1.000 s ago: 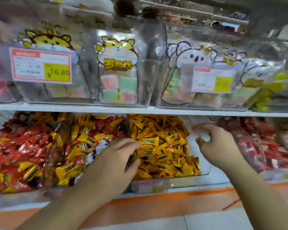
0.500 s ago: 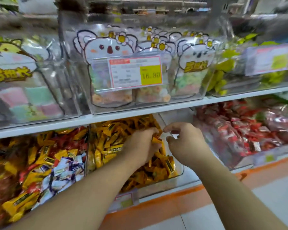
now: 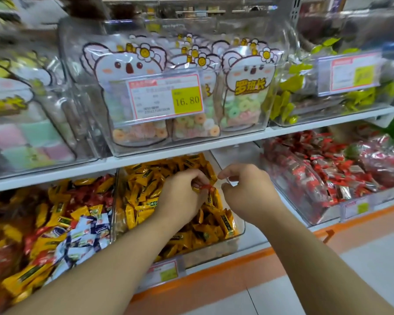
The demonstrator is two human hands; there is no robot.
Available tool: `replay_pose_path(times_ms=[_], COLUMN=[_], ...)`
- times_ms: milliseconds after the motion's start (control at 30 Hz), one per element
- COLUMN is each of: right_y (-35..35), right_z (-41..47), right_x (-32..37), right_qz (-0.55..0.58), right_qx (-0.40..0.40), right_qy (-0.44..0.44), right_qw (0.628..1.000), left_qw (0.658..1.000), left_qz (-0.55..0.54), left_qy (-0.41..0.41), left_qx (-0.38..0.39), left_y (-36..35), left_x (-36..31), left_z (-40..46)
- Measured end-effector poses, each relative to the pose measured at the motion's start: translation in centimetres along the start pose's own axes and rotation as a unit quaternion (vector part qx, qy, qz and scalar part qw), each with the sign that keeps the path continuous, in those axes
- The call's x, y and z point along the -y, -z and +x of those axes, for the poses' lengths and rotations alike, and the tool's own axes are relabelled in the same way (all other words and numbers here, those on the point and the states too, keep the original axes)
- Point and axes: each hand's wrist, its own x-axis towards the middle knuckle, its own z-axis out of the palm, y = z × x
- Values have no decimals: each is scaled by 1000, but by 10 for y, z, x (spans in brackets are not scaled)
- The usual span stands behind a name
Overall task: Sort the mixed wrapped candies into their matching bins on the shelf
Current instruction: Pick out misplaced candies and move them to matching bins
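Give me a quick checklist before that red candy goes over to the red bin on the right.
1. Red candy in the left hand's grip: ok, pinched at the fingertips.
2. Right hand has hold of it: cannot tell; fingers curled beside the wrapper.
3. Candy lifted above the yellow candy bin: ok.
4. Red candy bin open at the top: ok.
5. Wrapper matches that bin's candies: cannot tell, too small.

Koala-print bags [image 3: 132, 92] and a price tag [image 3: 166, 96] sit on the upper shelf.
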Motion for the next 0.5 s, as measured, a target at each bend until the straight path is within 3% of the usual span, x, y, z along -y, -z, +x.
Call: replay_pose_path(times_ms=[200,500], right_y=[0,-31], right_z=[-4,-26], right_x=[10,58], right_qz=[-22,-94], right_qx=[-9,2], right_qy=[6,87], right_qw=[1000,992], left_qw=[992,990], left_qz=[-112,-62], left_qy=[30,73], left_qx=[-47,-101], left_y=[34,151], left_x=[-6,26], left_z=[-23,-130])
